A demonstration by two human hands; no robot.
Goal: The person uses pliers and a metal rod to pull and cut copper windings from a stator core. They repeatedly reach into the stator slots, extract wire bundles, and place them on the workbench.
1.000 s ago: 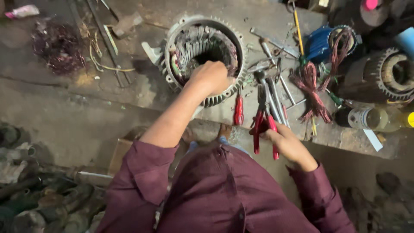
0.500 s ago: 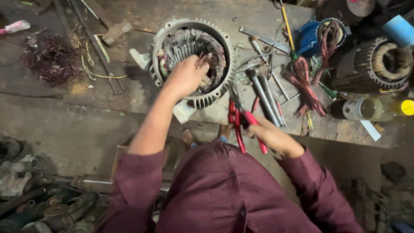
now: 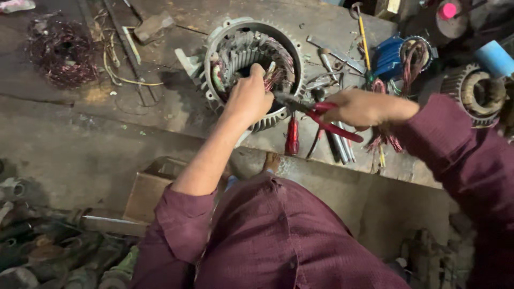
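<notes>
Motor housing (image 3: 214,53): round finned grey casing lying on the worktop (image 3: 80,144), open end facing up; landmark for all places below
Windings (image 3: 278,75): reddish copper wire and grey slots lining the inside of the motor housing
Left hand (image 3: 249,99): reaches into the open mouth of the motor housing, fingers curled together on the windings at its near right side; what exactly they pinch cannot be told
Right hand (image 3: 364,107): just right of the motor housing, clamped around the red handles of the pliers
Pliers (image 3: 316,109): dark nose pointing left and meeting the rim of the motor housing beside the left hand; whether the nose is apart or together cannot be told
Red-handled screwdriver (image 3: 292,136): lies upright in the view on the worktop, just below the motor housing's near rim
Loose tools (image 3: 334,53): metal spanners and rods scattered right of the motor housing
Copper wire tangle (image 3: 59,53): dark reddish heap well to the left of the motor housing
Second stator (image 3: 476,96): far right of the motor housing, partly behind the maroon sleeve (image 3: 460,155)
</notes>
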